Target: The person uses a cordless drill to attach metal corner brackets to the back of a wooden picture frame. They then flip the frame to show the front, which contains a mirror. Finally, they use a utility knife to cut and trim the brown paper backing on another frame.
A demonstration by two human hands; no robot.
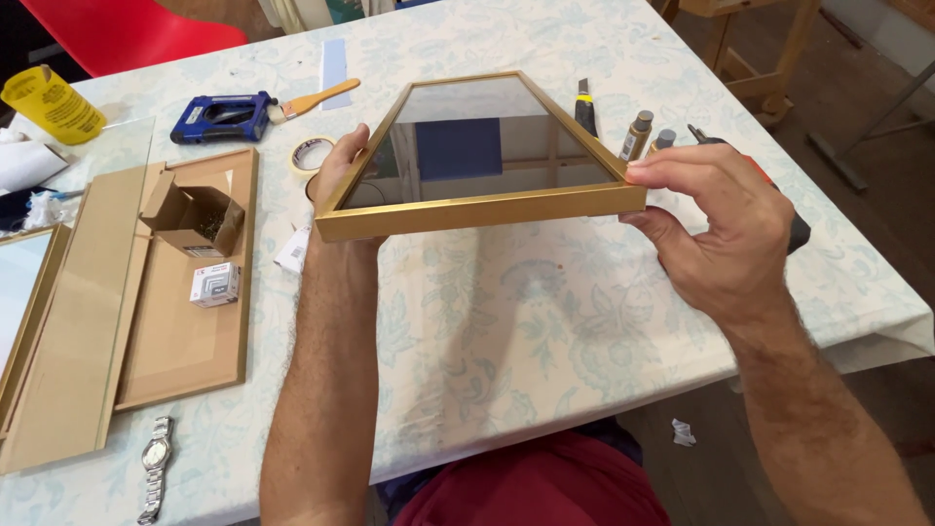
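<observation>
Gold-framed glass is hovering above the table while we are pinching it with left hand and right hand, risking slipping.

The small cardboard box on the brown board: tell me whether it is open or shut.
Open. The cardboard box has its flaps folded outward, and small metal pieces show inside it as it sits on the board.

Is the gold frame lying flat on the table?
No, both hands, left hand and right hand, hold the gold frame above the table.
</observation>
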